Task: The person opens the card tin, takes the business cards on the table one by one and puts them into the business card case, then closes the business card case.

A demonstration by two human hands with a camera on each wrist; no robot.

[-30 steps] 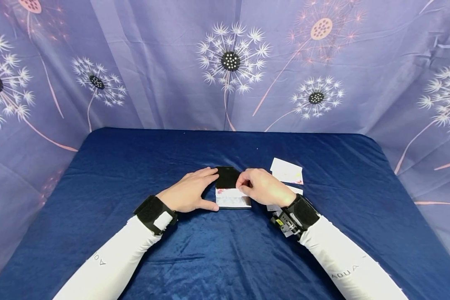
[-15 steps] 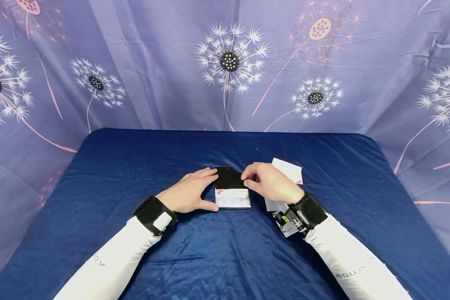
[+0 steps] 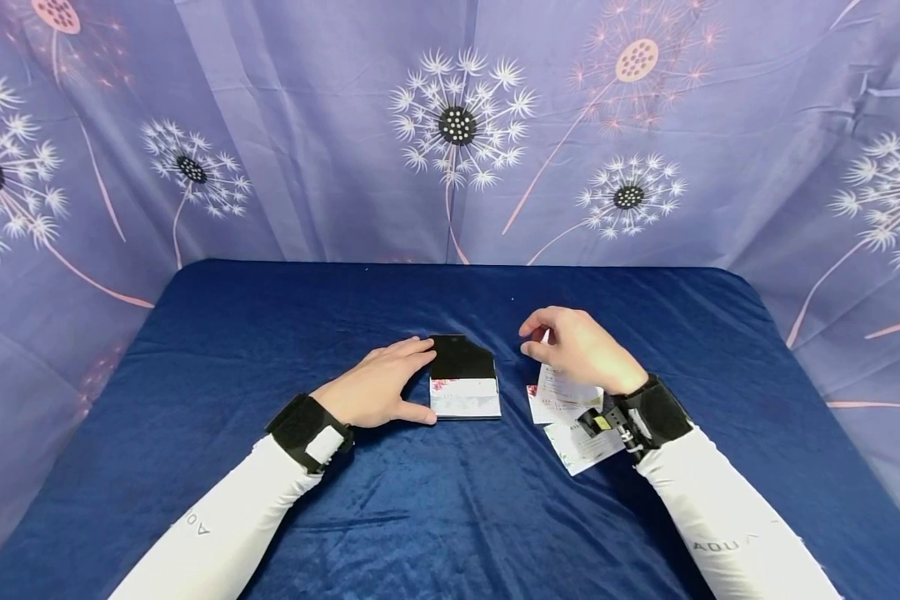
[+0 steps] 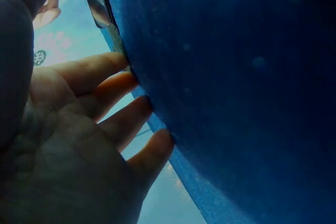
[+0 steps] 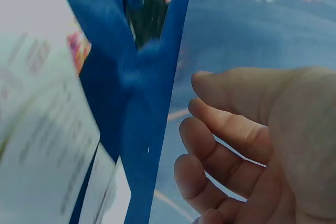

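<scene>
A flat, black, shiny holder (image 3: 461, 357) lies near the middle of the counter (image 3: 420, 525). In its near part sits a white paper card with red flowers (image 3: 465, 400). The left hand (image 3: 375, 383) is spread out at the holder's left side, with its fingers mostly straight and the thumb at the edge. It grips nothing and seems to be there to keep the holder from sliding.

To the right of the holder lie some loose white paper cards (image 3: 581, 447), a few of them on top of each other. The right hand (image 3: 585, 346) hangs over the far ones. Its fingers bend loosely, the thumb is apart, and it holds nothing.

I think the work is between two cards, with the right hand getting to a loose one. The next move seems to call for a soft pinch on just one card's edge, because thin cards can stick together.

Farther back hangs a purple cloth curtain with dandelions (image 3: 307, 125).
</scene>
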